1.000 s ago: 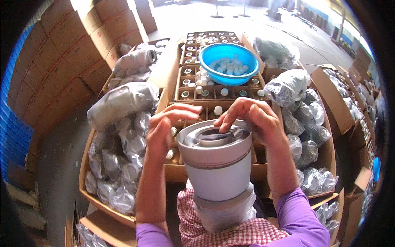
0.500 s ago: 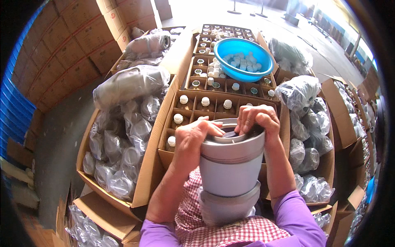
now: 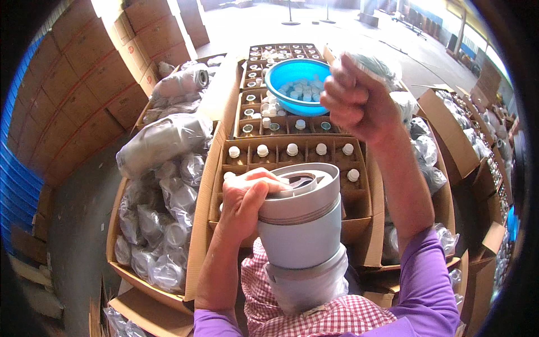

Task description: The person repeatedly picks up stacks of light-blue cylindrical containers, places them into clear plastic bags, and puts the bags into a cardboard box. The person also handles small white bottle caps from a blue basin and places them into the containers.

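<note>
A wide grey cylindrical container point(image 3: 300, 227) leans upright against my checked apron. A clear plastic bag point(image 3: 309, 281) is bunched around its lower part. My left hand point(image 3: 250, 194) grips its top rim, fingers curled over the edge into the opening. Inside the rim sits a narrower ring with a dark hollow. My right hand point(image 3: 353, 95) is raised, off the container, at the right side of a blue basin point(image 3: 275, 92). Its fingers are curled and somewhat blurred; what they hold, if anything, cannot be made out. Small pale caps point(image 3: 303, 90) lie in the basin.
Divided cartons ahead hold bottles with white caps point(image 3: 292, 149) and several uncapped ones. The left carton point(image 3: 193, 264) contains bagged clear parts and a bagged grey cylinder point(image 3: 165, 143). More open cartons stand right. Stacked boxes point(image 3: 84, 78) rise at far left.
My right hand has left the container's rim and risen forward to the basin. My left hand stays on the rim. The view has shifted, and the container's top now tilts slightly.
</note>
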